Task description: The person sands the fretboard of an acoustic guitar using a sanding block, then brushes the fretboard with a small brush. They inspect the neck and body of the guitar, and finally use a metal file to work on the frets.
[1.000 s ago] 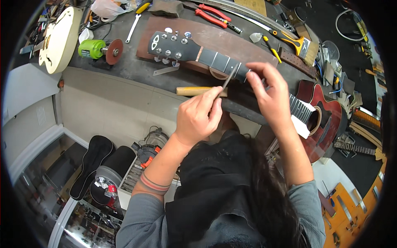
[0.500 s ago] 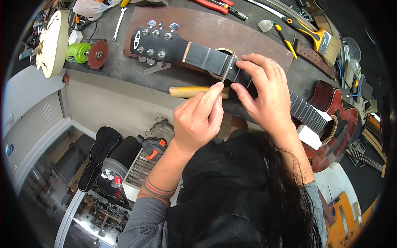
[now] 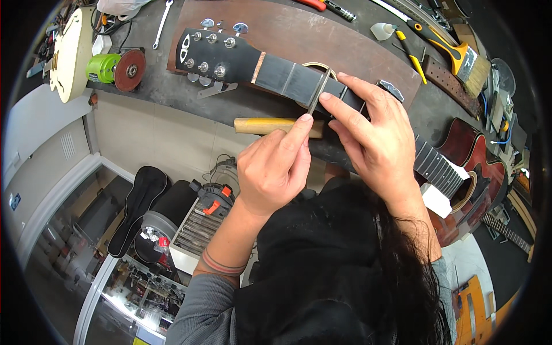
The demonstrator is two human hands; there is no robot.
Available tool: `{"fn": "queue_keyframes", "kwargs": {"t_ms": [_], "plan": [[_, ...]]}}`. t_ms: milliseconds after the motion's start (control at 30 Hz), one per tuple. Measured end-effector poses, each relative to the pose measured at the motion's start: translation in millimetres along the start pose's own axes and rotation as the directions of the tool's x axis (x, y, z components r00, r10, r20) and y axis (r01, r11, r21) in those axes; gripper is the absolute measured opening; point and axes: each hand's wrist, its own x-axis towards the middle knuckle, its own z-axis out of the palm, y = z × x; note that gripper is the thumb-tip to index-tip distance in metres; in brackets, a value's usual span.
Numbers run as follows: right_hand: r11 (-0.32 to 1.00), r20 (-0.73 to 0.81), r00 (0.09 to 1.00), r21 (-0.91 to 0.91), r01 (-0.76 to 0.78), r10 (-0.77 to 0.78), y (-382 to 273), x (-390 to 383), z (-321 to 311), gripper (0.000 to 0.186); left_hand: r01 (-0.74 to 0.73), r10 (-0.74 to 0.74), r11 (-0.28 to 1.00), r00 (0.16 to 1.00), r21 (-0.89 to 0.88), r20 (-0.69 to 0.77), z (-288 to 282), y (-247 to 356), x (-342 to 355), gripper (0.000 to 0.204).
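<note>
A dark guitar neck [image 3: 276, 73] with a black headstock [image 3: 201, 54] and silver tuners lies across the bench, running toward a red acoustic guitar body [image 3: 451, 141] with white paper beside its soundhole. My left hand [image 3: 275, 167] is closed on a thin metal file [image 3: 319, 86], its index finger along the end of the file, which lies slanted across the fretboard. My right hand [image 3: 376, 138] spreads over the neck, with fingertips on the fretboard and beside the file. Below the neck lies a yellowish wooden stick [image 3: 256, 125].
Brown mat [image 3: 368, 40] on the bench [image 3: 149, 29]; green grinder [image 3: 103, 68] and cream guitar body [image 3: 68, 60] at left; wrench [image 3: 163, 26], bottle [image 3: 381, 30], brush [image 3: 471, 69] along the back. Black case [image 3: 137, 207] and vacuum [image 3: 215, 201] stand below; another fretboard [image 3: 506, 230] at right.
My right hand has come down onto the fretboard, its fingers moving leftward to beside the file. My left hand and file have shifted slightly, and the whole view has moved a little.
</note>
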Motion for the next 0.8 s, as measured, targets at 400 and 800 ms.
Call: {"fn": "queue_keyframes", "kwargs": {"t_ms": [400, 800], "plan": [[0.999, -0.015, 1.000, -0.043, 0.011, -0.011, -0.5, -0.8, 3.9, 0.056, -0.043, 0.040, 0.998, 0.997, -0.043, -0.067, 10.3, -7.6, 6.5, 0.057], [0.999, -0.048, 0.999, -0.047, 0.017, -0.019, 1.7, -0.5, 8.9, 0.058, -0.020, 0.018, 0.999, 0.999, -0.043, -0.036, 6.8, -5.0, 2.5, 0.057]]}}
